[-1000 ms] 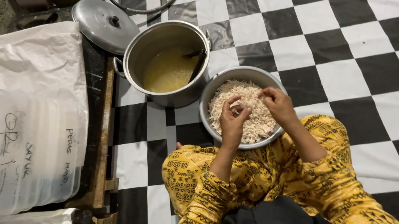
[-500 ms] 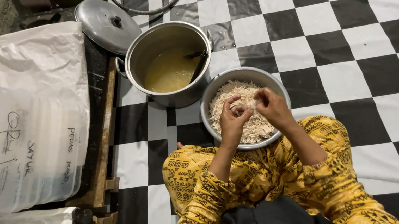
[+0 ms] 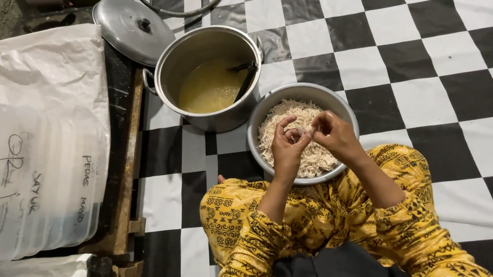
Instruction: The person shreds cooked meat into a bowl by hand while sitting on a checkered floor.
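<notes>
Over the round metal bowl (image 3: 302,133) on the checkered floor (image 3: 444,63), the person's two hands meet, fingertips nearly touching. The left hand (image 3: 287,147) and the right hand (image 3: 332,135) are each pinched shut on one small pale piece (image 3: 301,130) held between them, just above the heap of pale shreds (image 3: 295,118) that fills the bowl. It looks like shredded meat, though I cannot say for sure what it is.

To my eye the step in hand is pulling that piece apart into finer strands; the bowl is already well filled, so much of the shredding seems done. The next move would call for a light tug in opposite directions with the fingertips kept low over the bowl, so the strands drop onto the heap and not onto the floor.

Just beyond the bowl, at its far left and touching or nearly so, stands a big steel pot (image 3: 209,75) of yellowish broth with a dark ladle (image 3: 244,80) leaning inside. Its lid (image 3: 132,28) leans at the pot's far left. Further left lie white sacks (image 3: 34,66) and a stack of clear plastic containers (image 3: 12,180). The person sits cross-legged in yellow patterned cloth (image 3: 337,222).
</notes>
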